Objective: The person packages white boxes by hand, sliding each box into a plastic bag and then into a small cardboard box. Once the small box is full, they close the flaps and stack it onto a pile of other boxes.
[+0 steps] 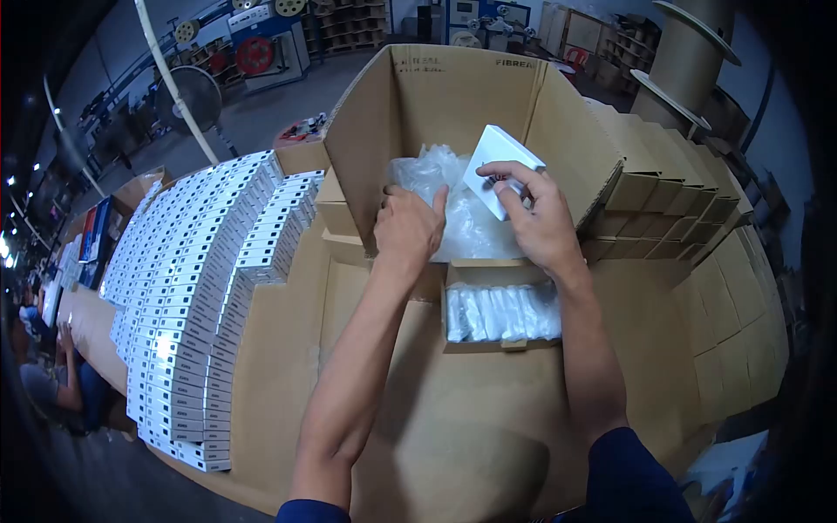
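My right hand (542, 218) grips a flat white box (495, 155) between thumb and fingers, tilted in front of a large open carton (466, 100). Clear plastic bags (475, 222) lie in a crumpled heap inside that carton. Over the heap's left side is my left hand (408, 222), its thumb spread away from the fingers and nothing visible in it; the fingertips are partly hidden. Below the heap, between my forearms, a small open carton (484, 347) holds a row of plastic-wrapped pieces (501, 314).
Many stacked white boxes (187, 296) stand on the cardboard-covered table (436, 418) at left. Folded brown cartons (663, 200) are piled at right. Behind are a blue machine (270, 52), a fan (189, 100) and large spools (689, 61). Another person's arm (68, 375) shows far left.
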Demonstrator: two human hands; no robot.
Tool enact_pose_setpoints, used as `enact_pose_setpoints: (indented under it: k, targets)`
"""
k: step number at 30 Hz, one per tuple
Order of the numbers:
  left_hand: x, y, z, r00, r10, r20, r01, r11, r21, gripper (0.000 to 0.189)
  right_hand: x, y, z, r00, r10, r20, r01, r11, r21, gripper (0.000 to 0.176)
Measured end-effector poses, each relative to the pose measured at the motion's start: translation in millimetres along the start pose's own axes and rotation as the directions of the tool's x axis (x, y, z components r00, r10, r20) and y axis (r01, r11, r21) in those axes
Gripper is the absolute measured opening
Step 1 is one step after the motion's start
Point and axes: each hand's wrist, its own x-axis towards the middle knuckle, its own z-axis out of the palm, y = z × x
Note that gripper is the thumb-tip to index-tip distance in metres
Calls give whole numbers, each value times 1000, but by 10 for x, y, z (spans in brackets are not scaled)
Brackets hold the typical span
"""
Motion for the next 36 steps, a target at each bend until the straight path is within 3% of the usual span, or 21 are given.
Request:
enact_pose_setpoints:
  k: [2, 5, 6, 8, 9, 11, 12, 13, 15, 16, 18, 19, 21, 22, 23, 25, 29, 31, 32, 34, 36]
  targets:
    - [263, -80, 205, 998, -4, 55, 3, 1000, 17, 51, 38, 77, -39, 999, -12, -36, 11, 999, -45, 24]
    - [373, -166, 252, 998, 59, -5, -59, 998, -30, 43, 84, 300, -40, 992, -100, -72, 99, 995, -28, 24]
    - [383, -148, 193, 988, 134, -73, -143, 980, -139, 32, 85, 212, -127, 999, 37, 12, -36, 999, -38, 26]
    - [285, -163, 101, 972, 188, -140, -224, 920, -322, 26, 73, 293, -153, 999, -40, -29, 39, 998, -53, 30]
    - [176, -134, -20, 962, 209, -178, -266, 873, -408, 24, 68, 310, -176, 995, -81, -49, 78, 995, -63, 32]
    - [-29, -230, -205, 971, 224, -84, -229, 767, -599, 14, 40, 271, -251, 997, -77, -23, 77, 997, -3, 56]
    - [-239, -179, -270, 930, 325, -170, -325, 514, -794, 17, 6, 270, -273, 996, -90, -2, 90, 996, 25, 62]
    - [-446, -165, -349, 931, 337, -139, -295, 474, -830, 12, -38, 263, -291, 994, -103, 22, 102, 993, 53, 68]
    - [-863, -183, -483, 931, 358, -70, -218, 392, -894, 12, -171, 255, -305, 966, -76, 248, 16, 971, 237, 84]
    - [-1067, -182, -504, 934, 350, -70, -221, 416, -882, 9, -300, 229, -294, 944, -57, 324, -59, 940, 336, 81]
    - [-1423, -229, -494, 944, 328, -28, -192, 481, -856, 11, -628, 99, -225, 876, -117, 467, -242, 732, 637, 58]
    - [-1615, -179, -531, 951, 307, -42, -190, 469, -862, 11, -797, 140, -188, 886, -137, 443, -167, 797, 581, 37]
    - [-1921, -330, -436, 977, 214, 4, -71, 344, -936, 12, -1172, 13, -200, 898, -11, 439, -285, 746, 601, 26]
    - [-2088, -427, -415, 978, 204, 53, -11, 301, -954, 12, -1354, -78, -174, 935, 43, 352, -296, 643, 707, 17]
    - [-2246, -522, -402, 976, 196, 99, 47, 254, -966, 13, -1531, -82, -188, 927, 132, 352, -366, 536, 761, 14]
    - [-2468, -640, -367, 966, 197, 166, 130, 185, -974, 14, -1829, -62, -219, 960, 136, 246, -267, 717, 644, 15]
    - [-2810, -793, -279, 935, 164, 314, 307, 69, -949, 15, -2361, -202, -190, 947, 258, 190, -317, 672, 669, 18]
    - [-2899, -594, -307, 939, 60, 337, 337, 12, -941, 24, -2547, -157, -206, 957, 195, 215, -284, 779, 559, 17]
    - [-2875, -765, -280, 917, 148, 371, 363, 81, -928, 34, -2631, -152, -232, 954, 179, 241, -283, 805, 521, 16]
    - [-2881, -780, -238, 953, 113, 281, 268, 121, -956, 32, -2779, -189, -232, 958, 166, 235, -267, 816, 512, 13]
    - [-2932, -722, -259, 980, 73, 183, 168, 175, -970, 33, -2893, -257, -317, 900, 273, 339, -434, 629, 645, 13]
